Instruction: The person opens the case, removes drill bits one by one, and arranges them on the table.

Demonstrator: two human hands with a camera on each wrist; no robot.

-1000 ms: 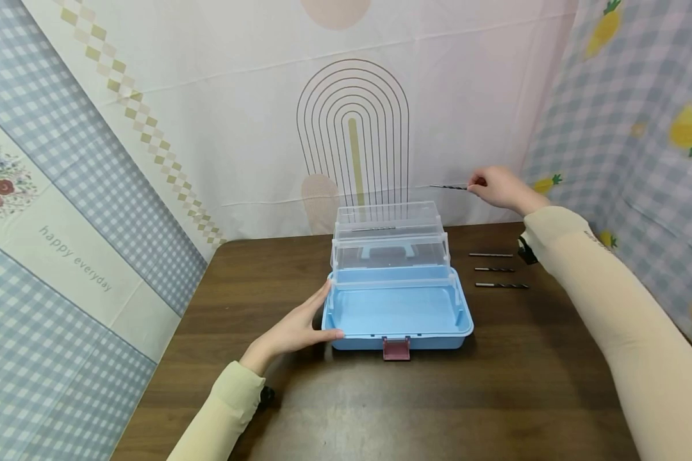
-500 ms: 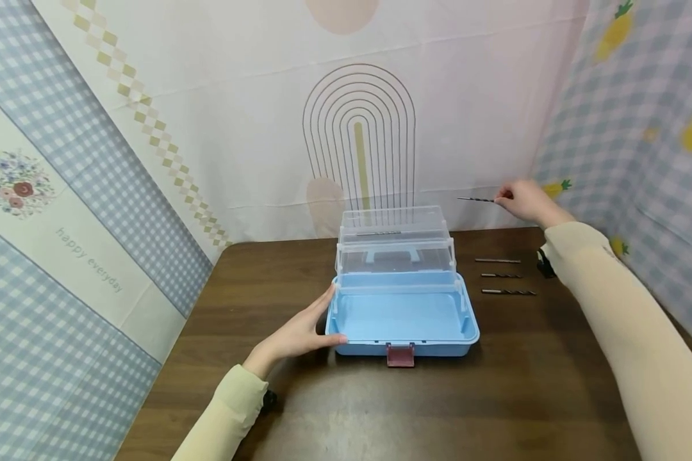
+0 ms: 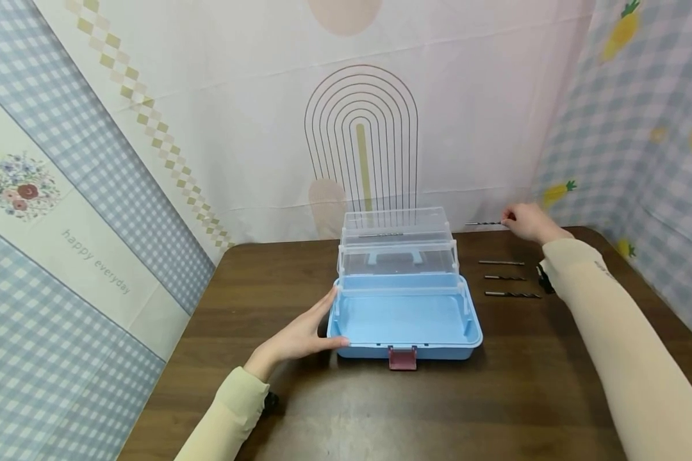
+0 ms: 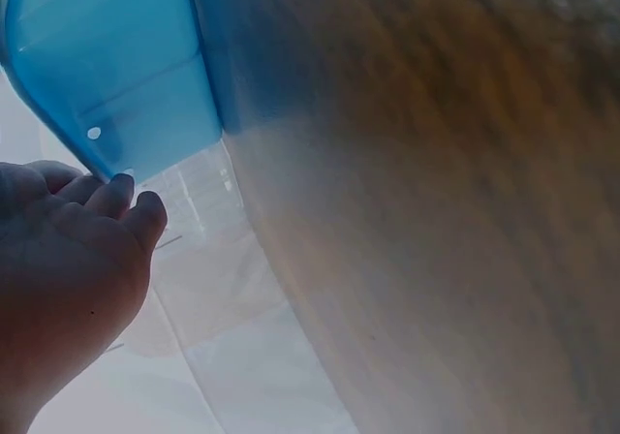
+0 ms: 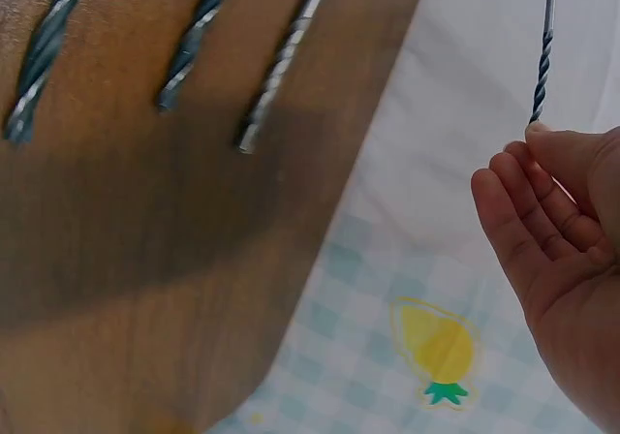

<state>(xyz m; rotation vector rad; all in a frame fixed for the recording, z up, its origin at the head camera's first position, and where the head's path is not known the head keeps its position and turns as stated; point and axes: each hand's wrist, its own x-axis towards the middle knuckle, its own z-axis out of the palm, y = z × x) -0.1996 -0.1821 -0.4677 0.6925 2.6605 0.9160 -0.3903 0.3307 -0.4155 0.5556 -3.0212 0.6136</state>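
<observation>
In the head view my right hand [image 3: 527, 223] is raised near the table's back edge. It pinches a drill bit [image 3: 483, 223] by its fluted end between thumb and fingers, the smooth shank pointing left. The right wrist view also shows this dark spiral drill bit [image 5: 544, 61]. A light-blue toolbox [image 3: 403, 320] stands opened, its clear trays [image 3: 398, 259] raised at the back. My left hand [image 3: 300, 333] rests on the box's left side, fingers along the side and thumb on the front rim. Another drill bit [image 3: 380, 234] lies in the top tray.
Three drill bits, a thin one [image 3: 500, 262], a middle one [image 3: 504, 277] and a thicker one [image 3: 512, 294], lie in a column right of the box on the brown table [image 3: 254, 294]. A pink latch [image 3: 402, 358] hangs at the box's front. Cloth hangings surround the table's back and sides.
My right hand has moved right and then down with the drill bit, toward the table's back right. The left hand stays on the box. The whole head view has shifted slightly.
</observation>
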